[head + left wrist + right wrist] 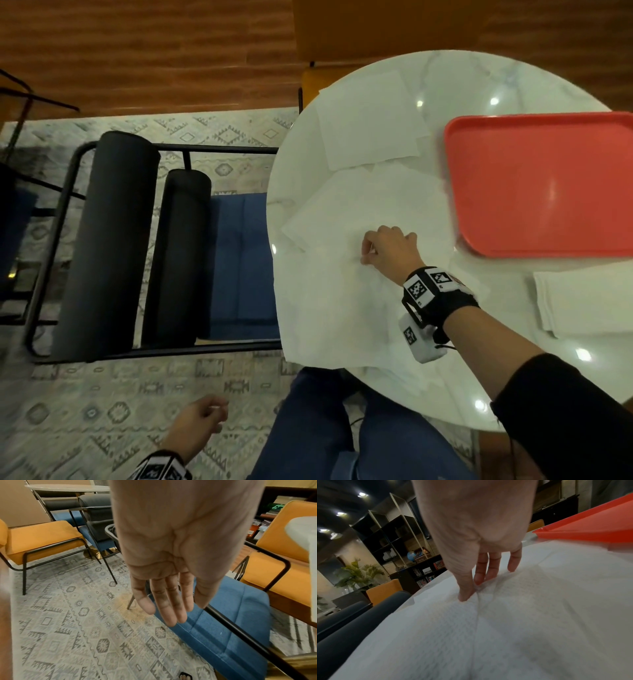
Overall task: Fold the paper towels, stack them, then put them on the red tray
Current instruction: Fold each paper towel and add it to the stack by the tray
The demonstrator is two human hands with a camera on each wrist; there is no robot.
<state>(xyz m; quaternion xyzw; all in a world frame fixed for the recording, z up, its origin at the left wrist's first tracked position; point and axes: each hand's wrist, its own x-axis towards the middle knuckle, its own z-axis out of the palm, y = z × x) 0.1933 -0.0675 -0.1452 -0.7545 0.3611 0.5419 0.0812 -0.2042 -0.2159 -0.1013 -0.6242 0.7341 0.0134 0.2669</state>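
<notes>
- Several unfolded white paper towels [359,212] lie overlapping on the round white marble-look table [479,78]; the nearest sheet hangs over the table's near edge above our lap.
- One small stack of folded white towels [582,301] sits on the table just near of the flat red plastic tray [541,185]. The tray itself holds nothing we can see.
- Our right hand [390,250] is down on the middle of the loose sheets, thumb and first fingers [481,574] pinching up a small ridge of towel; the right wrist view shows the paper puckered between them.
- Our left hand [197,425] hangs off the table at our left side, above the patterned grey rug [102,411]. The left wrist view shows its fingers [164,604] straight and relaxed, holding nothing.
- Step in hand, as we judge it: picking the next sheet out of the loose pile for folding. Folding is only partly done; several sheets remain flat, and tray placement has not begun.
- Next move calls for lifting only the top sheet. The layers overlap and we cannot tell how many the pinch has caught, so a slow peel is wise.
- We would bring the left hand up to hold a corner, then square the edges before creasing.
- Thin embossed paper will likely drag its neighbours; the overhanging sheet could slide to the floor if tugged.
</notes>
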